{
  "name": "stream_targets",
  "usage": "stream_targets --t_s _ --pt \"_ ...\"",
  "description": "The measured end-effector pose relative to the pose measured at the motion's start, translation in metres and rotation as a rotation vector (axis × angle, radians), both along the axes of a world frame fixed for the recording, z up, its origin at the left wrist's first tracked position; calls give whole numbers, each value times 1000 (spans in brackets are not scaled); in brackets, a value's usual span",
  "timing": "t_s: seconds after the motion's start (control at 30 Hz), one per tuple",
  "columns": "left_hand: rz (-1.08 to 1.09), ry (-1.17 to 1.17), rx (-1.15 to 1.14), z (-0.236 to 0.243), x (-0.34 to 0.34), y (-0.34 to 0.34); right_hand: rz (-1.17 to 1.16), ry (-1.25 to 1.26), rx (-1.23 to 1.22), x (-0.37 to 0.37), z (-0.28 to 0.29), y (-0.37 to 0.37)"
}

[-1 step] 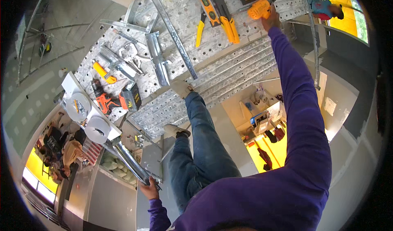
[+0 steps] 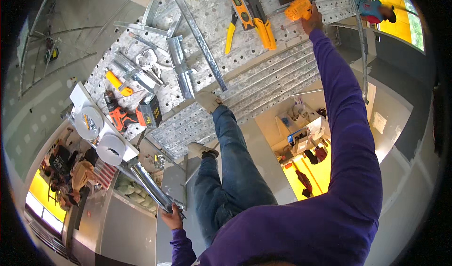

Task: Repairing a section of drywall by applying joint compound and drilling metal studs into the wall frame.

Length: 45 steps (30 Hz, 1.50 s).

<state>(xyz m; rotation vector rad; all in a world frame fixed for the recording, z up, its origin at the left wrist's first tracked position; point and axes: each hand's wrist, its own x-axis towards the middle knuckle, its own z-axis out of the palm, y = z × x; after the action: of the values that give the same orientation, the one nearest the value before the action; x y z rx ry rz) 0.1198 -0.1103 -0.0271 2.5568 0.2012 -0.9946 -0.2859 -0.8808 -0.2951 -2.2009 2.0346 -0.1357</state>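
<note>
At the far right of the perforated metal scaffold platform (image 2: 207, 35), my right hand (image 2: 312, 22) is closed around a yellow cordless drill (image 2: 297, 9). The drill's long bit points right, and its grip is partly hidden by my fingers. Low on the left, my left hand (image 2: 173, 217) grips the near end of a shiny metal channel (image 2: 153, 186), which slants up toward a white board (image 2: 106, 120) carrying two round white containers. A yellow spirit level (image 2: 239, 6) and yellow-handled snips (image 2: 230, 36) lie left of the drill.
An orange cordless drill (image 2: 123, 115), a yellow utility knife (image 2: 118, 83) and metal channel offcuts (image 2: 180, 65) lie on the platform's left half. A long metal strip (image 2: 200, 42) crosses its middle. Upright scaffold tubing (image 2: 360, 49) borders the right end. People (image 2: 81, 175) are down at the left.
</note>
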Motion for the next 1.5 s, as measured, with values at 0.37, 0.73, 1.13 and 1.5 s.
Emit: stream_targets --t_s 0.37,0.73,1.13,1.5 --pt "106 39 -129 -13 -34 -37 179 -60 -367 24 -24 -14" --pt "163 117 -322 2 -33 -105 185 334 282 267 32 77" --pt "432 177 -348 -13 -49 -81 206 -250 568 269 34 64" --pt "582 160 -331 -11 -62 -71 88 438 376 254 -41 132"
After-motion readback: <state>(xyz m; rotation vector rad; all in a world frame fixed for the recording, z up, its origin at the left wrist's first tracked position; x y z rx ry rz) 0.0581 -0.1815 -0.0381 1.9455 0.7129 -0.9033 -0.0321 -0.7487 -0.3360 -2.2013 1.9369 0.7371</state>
